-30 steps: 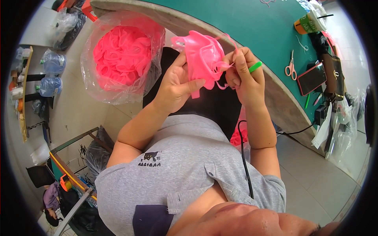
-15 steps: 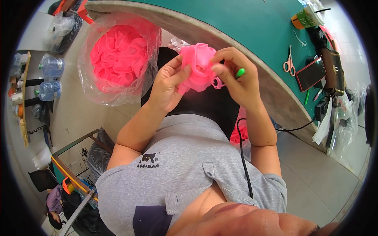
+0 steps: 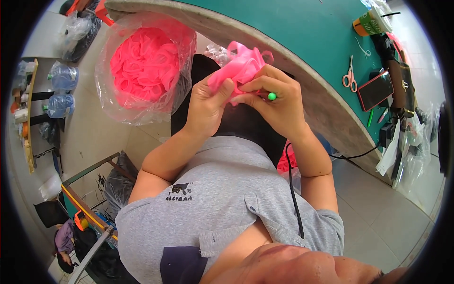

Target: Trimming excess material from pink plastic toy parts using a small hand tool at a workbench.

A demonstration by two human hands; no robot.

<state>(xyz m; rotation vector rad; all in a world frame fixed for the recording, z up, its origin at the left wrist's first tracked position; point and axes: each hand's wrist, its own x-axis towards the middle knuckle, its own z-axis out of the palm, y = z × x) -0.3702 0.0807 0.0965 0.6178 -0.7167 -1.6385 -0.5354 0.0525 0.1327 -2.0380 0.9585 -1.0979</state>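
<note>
We had the pink mesh (image 3: 240, 66) bunched up between both hands, held just off the near edge of the green table (image 3: 307, 42), with the left hand (image 3: 205, 106) pinching it under the thumb and the right hand (image 3: 279, 102) closed on it too, a green-tipped tool (image 3: 271, 96) poking out from those fingers. Off to our left sat a clear bag (image 3: 142, 71) stuffed with more pink mesh, and over on the table's right end were scissors (image 3: 350, 75) and a phone (image 3: 376, 90).

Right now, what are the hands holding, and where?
Both hands, left hand and right hand, pinch a bunched pink mesh piece at its lower end.
</note>
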